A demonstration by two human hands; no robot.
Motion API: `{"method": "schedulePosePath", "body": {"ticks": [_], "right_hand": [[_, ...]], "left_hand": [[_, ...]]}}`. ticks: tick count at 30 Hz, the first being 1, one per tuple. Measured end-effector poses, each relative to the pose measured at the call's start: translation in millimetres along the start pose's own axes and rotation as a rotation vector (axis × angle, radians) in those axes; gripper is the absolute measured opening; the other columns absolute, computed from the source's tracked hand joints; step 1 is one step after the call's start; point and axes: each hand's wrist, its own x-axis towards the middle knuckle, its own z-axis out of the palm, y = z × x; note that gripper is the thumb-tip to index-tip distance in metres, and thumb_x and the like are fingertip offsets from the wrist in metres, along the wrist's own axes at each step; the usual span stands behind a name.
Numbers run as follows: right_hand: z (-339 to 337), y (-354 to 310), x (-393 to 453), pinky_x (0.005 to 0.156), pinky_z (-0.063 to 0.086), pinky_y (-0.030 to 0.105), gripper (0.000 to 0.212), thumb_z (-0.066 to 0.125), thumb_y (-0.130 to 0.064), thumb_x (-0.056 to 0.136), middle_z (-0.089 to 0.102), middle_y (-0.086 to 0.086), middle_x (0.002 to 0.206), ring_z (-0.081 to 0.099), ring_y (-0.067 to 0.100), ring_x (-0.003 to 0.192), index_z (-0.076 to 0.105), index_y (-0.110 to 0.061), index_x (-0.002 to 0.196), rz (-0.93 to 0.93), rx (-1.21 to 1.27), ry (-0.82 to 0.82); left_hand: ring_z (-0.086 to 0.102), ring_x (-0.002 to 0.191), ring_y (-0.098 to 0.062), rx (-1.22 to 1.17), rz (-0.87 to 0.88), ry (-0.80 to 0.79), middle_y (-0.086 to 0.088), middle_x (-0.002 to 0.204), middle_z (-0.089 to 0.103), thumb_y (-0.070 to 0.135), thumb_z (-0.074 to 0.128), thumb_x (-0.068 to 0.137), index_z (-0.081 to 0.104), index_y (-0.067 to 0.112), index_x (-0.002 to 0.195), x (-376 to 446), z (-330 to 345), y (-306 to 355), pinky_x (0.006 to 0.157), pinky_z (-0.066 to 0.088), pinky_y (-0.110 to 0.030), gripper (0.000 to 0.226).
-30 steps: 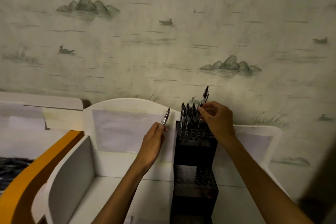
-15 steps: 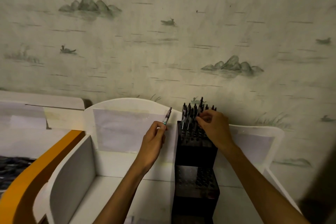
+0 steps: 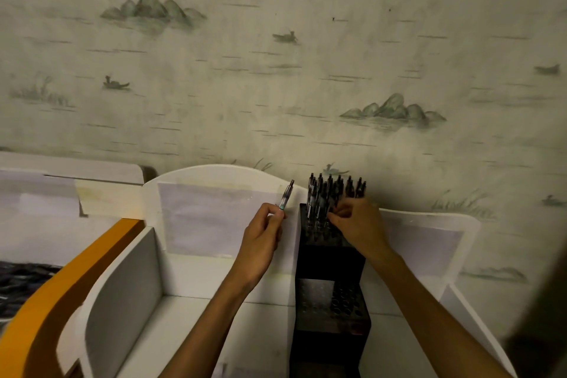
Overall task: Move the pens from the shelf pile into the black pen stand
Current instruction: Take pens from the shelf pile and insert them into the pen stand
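Observation:
A black tiered pen stand (image 3: pixel 329 261) stands upright in a white shelf unit (image 3: pixel 196 279). Several dark pens (image 3: pixel 329 189) stick up from its upper tier; the holes of the lower tier (image 3: pixel 337 301) show no pens. My right hand (image 3: pixel 359 227) is at the upper tier, its fingers curled in among the pen barrels and pinching one of them. Just left of the stand, my left hand (image 3: pixel 260 242) holds a single clear-barrelled pen (image 3: pixel 287 195) upright by its lower end. The pile of pens on the shelf is out of view.
A white divider panel (image 3: pixel 129 291) closes the shelf bay on the left, with an orange curved edge (image 3: pixel 61 285) beyond it. A patterned wall (image 3: pixel 276 70) rises directly behind the shelf. Paper sheets (image 3: pixel 202 218) are stuck on the shelf's back panel.
My right hand has lowered its pen from above the others down into the upper tier, level with them. My left hand has stayed beside the stand with its pen.

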Motion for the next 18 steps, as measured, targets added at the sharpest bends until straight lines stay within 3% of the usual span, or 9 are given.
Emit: {"method": "schedulePosePath", "body": {"ticks": [5, 9, 12, 14, 16, 18], "right_hand": [[0.3, -0.7, -4.0, 0.073, 0.055, 0.031, 0.013, 0.079, -0.029, 0.080, 0.065, -0.009, 0.078, 0.062, 0.009, 0.073, 0.077, -0.018, 0.087, -0.043, -0.050, 0.022], [0.0, 2.0, -2.5, 0.076, 0.058, 0.033, 0.018, 0.079, -0.031, 0.080, 0.074, -0.003, 0.086, 0.066, 0.009, 0.075, 0.078, -0.018, 0.093, -0.016, -0.040, -0.001], [-3.9, 1.9, -3.5, 0.075, 0.056, 0.025, 0.019, 0.078, -0.030, 0.081, 0.075, -0.002, 0.089, 0.064, 0.007, 0.072, 0.078, -0.016, 0.094, -0.011, -0.048, -0.021], [-11.3, -1.0, -4.4, 0.065, 0.048, 0.014, 0.015, 0.078, -0.028, 0.081, 0.074, -0.003, 0.083, 0.059, 0.001, 0.064, 0.079, -0.015, 0.089, -0.023, -0.047, -0.005], [-20.3, -5.8, -3.7, 0.060, 0.041, 0.010, 0.007, 0.077, -0.026, 0.083, 0.071, -0.007, 0.075, 0.057, -0.003, 0.059, 0.078, -0.018, 0.083, -0.021, 0.027, 0.007], [-28.6, -14.2, -3.3, 0.061, 0.047, 0.014, 0.004, 0.076, -0.025, 0.083, 0.071, -0.011, 0.071, 0.063, 0.001, 0.060, 0.075, -0.025, 0.080, -0.005, 0.204, -0.054]], "left_hand": [[0.037, 0.059, -0.008, 0.001, -0.002, -0.011, -0.001, 0.072, 0.045, 0.033, 0.045, 0.105, 0.053, 0.013, 0.097, -0.5, -0.4, -1.1, 0.050, 0.033, -0.017, 0.023], [0.043, 0.060, -0.007, 0.003, -0.012, -0.014, 0.000, 0.073, 0.052, 0.033, 0.049, 0.103, 0.056, 0.020, 0.097, 0.9, 1.3, -3.5, 0.053, 0.038, -0.018, 0.016], [0.045, 0.060, -0.007, -0.005, -0.010, -0.020, -0.001, 0.075, 0.055, 0.034, 0.051, 0.102, 0.058, 0.023, 0.097, 1.0, 3.7, -4.2, 0.054, 0.039, -0.019, 0.014], [0.046, 0.061, -0.006, -0.007, 0.002, -0.024, 0.000, 0.076, 0.057, 0.033, 0.051, 0.102, 0.059, 0.023, 0.097, 1.3, 5.7, -3.7, 0.054, 0.040, -0.018, 0.014], [0.048, 0.060, -0.005, 0.007, 0.018, -0.032, 0.002, 0.076, 0.058, 0.033, 0.052, 0.102, 0.060, 0.023, 0.096, 2.5, 8.4, -1.9, 0.055, 0.040, -0.016, 0.014], [0.048, 0.060, -0.003, 0.029, 0.028, -0.043, 0.003, 0.076, 0.058, 0.032, 0.053, 0.102, 0.061, 0.021, 0.096, 4.8, 12.4, 1.0, 0.056, 0.041, -0.015, 0.014]]}}
